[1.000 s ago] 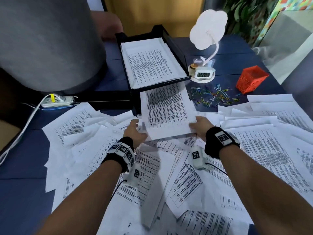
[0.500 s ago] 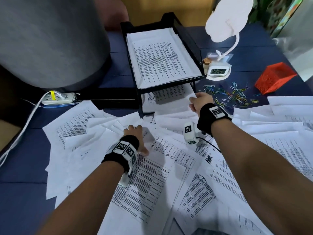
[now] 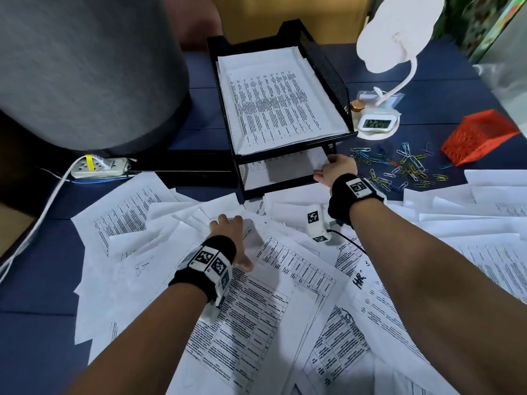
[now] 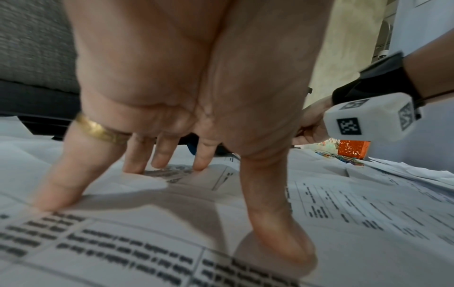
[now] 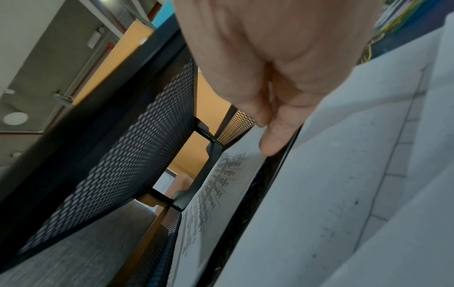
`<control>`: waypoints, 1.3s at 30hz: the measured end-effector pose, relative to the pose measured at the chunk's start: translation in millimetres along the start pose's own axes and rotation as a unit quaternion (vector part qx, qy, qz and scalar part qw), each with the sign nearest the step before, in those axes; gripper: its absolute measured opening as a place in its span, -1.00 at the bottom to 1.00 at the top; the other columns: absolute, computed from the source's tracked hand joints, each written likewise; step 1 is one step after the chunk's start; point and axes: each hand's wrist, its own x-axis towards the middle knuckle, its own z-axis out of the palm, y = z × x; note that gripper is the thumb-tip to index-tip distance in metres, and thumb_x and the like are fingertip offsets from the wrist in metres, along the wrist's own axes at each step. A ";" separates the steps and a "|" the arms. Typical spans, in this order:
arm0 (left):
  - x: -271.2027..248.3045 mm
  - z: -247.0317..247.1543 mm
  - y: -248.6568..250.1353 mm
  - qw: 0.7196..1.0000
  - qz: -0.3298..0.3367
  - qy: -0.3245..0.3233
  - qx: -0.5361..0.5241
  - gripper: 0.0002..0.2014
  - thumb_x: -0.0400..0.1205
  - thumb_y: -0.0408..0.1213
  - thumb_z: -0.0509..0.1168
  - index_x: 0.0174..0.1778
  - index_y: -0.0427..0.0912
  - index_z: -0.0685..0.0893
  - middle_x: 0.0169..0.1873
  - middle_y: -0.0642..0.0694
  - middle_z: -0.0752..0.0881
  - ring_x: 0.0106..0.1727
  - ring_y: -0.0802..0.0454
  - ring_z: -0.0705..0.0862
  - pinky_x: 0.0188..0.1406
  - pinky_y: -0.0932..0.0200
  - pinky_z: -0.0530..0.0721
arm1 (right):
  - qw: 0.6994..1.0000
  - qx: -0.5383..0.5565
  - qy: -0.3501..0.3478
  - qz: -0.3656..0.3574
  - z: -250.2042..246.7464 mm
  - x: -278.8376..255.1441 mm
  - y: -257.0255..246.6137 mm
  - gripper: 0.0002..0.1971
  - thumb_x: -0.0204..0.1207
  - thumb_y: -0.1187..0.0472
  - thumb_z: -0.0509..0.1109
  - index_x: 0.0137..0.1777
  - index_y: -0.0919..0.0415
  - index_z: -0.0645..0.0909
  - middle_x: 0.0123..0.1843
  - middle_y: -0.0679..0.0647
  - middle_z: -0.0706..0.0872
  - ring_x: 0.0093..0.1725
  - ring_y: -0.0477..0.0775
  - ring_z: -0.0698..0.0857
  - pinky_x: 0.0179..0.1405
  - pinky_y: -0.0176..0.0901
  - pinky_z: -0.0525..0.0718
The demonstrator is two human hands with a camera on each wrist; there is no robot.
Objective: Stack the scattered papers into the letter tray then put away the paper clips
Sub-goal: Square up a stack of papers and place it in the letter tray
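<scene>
A black mesh two-tier letter tray point(image 3: 328, 69) stands at the back middle, with printed sheets on its top tier. My right hand point(image 3: 332, 169) is at the lower tier's front right corner and pinches the near corner of a printed sheet point(image 3: 285, 169) lying inside that tier. The right wrist view shows the thumb point(image 5: 272, 143) on that sheet at the tray's front lip. My left hand point(image 3: 229, 238) rests open on the scattered papers point(image 3: 271, 309), its spread fingertips point(image 4: 56, 198) pressing a sheet. Coloured paper clips point(image 3: 399, 166) lie loose to the right of the tray.
A red mesh cup point(image 3: 479, 138) lies tipped right of the clips. A white lamp with a clock base point(image 3: 375, 124) stands beside the tray. A large grey round object point(image 3: 85, 67) and a power strip point(image 3: 99, 168) are at the left. Papers cover most of the blue table point(image 3: 37, 280).
The sheet both hands held has gone into the lower tier with my right hand following it forward. My left hand let go and came down onto the scattered papers.
</scene>
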 end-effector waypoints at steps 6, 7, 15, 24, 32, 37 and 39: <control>-5.0 -1.0 1.0 1.000 -0.007 0.006 -0.010 0.12 0.24 0.19 0.57 0.56 -0.23 0.12 0.39 -0.29 0.33 0.43 -0.26 0.35 0.41 -0.07 0.45 | 0.993 -0.101 0.027 -0.045 -22.2 -2.7 16.1 -0.66 0.47 0.40 0.29 0.26 0.38 0.59 0.09 0.31 0.72 -0.07 0.11 0.66 0.12 0.14 0.74; -7.1 -1.5 1.2 1.000 -0.007 0.007 -0.014 0.12 0.26 0.18 0.57 0.58 -0.23 0.11 0.41 -0.30 0.33 0.45 -0.26 0.35 0.43 -0.08 0.43 | 0.991 -0.122 0.033 -0.049 -28.3 -6.0 21.3 -0.67 0.47 0.37 0.29 0.24 0.35 0.62 -0.01 0.23 0.70 -0.07 0.12 0.66 0.14 0.17 0.72; -31.2 15.1 -1.1 0.992 -0.004 0.080 -0.097 0.04 0.36 0.01 0.57 0.64 -0.06 0.08 0.64 -0.21 0.05 0.65 -0.21 0.06 0.58 -0.27 0.19 | 0.968 -0.227 0.026 -0.100 -60.2 -93.6 58.6 -0.79 0.51 0.35 0.29 0.01 0.30 0.75 -0.18 0.06 0.66 -0.17 0.05 0.61 -0.25 -0.24 0.54; -66.1 57.6 -47.3 0.978 -0.091 0.082 -0.170 0.07 0.34 0.28 0.47 0.63 -0.05 0.07 0.61 -0.30 0.08 0.62 -0.29 0.11 0.48 -0.37 0.32 | 0.886 -0.415 -0.186 -0.087 -41.1 -186.1 89.5 -0.74 0.53 0.15 0.41 0.19 0.17 0.67 0.18 0.06 0.71 0.02 0.02 0.63 0.00 -0.27 0.55; -79.6 78.1 -64.8 0.977 -0.043 0.084 -0.193 -0.07 0.34 0.29 0.45 0.57 0.05 0.24 0.55 -0.23 0.23 0.57 -0.24 0.23 0.48 -0.30 0.35 | 0.831 -0.501 -0.231 -0.074 -14.3 -201.2 103.0 -0.45 0.33 -0.17 0.51 0.24 0.09 0.53 0.16 -0.01 0.61 0.16 0.04 0.62 0.22 -0.01 0.62; -80.4 73.6 -72.4 0.972 -0.034 0.079 -0.220 -0.03 0.33 0.25 0.49 0.59 0.00 0.22 0.57 -0.26 0.19 0.57 -0.27 0.23 0.48 -0.25 0.37 | 0.770 -0.576 -0.250 -0.110 -7.9 -206.8 95.7 -0.73 0.54 -0.01 0.37 0.07 0.18 0.56 0.02 0.03 0.58 0.14 0.13 0.58 0.08 -0.12 0.53; -78.8 69.9 -80.4 0.963 -0.062 0.092 -0.246 0.04 0.34 0.25 0.49 0.63 -0.07 0.13 0.62 -0.27 0.10 0.60 -0.29 0.18 0.52 -0.24 0.32 | 0.801 -0.536 -0.241 -0.114 -12.4 -203.4 95.9 -0.91 0.62 0.13 0.27 -0.05 0.14 0.47 0.04 0.08 0.51 0.06 0.08 0.50 0.00 -0.17 0.41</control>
